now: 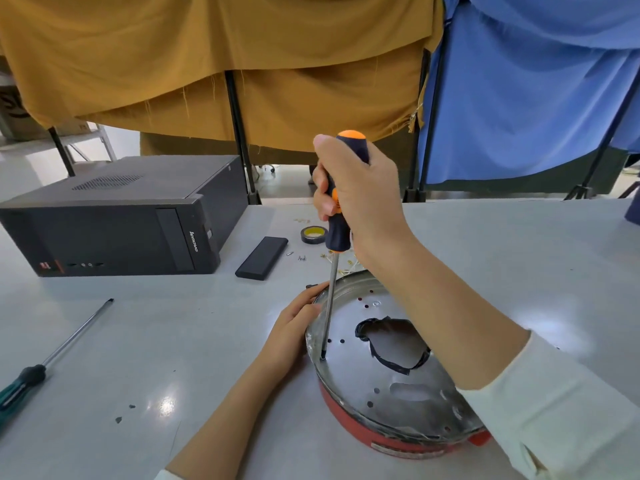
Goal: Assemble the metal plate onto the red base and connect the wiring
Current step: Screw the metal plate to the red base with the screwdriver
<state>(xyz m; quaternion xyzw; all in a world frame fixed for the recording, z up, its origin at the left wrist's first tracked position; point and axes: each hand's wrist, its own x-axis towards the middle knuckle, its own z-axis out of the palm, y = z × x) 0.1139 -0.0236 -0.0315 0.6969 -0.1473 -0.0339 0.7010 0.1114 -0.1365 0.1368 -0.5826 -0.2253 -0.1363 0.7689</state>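
Observation:
A round metal plate [377, 382] with small holes and a ragged black-edged opening sits on top of the red base [360, 436] at the table's near right. My right hand [360, 199] grips an orange and dark blue screwdriver [337, 233] upright, its tip down at the plate's left edge. My left hand [294, 327] rests against the left rim of the plate, fingers touching it. No wiring is clearly visible.
A black desktop computer [114, 220] lies at the back left, with a black flat box [262, 258] and a roll of tape [313, 234] beside it. Small screws [301, 258] lie near the tape. A green-handled screwdriver [52, 358] lies at the left.

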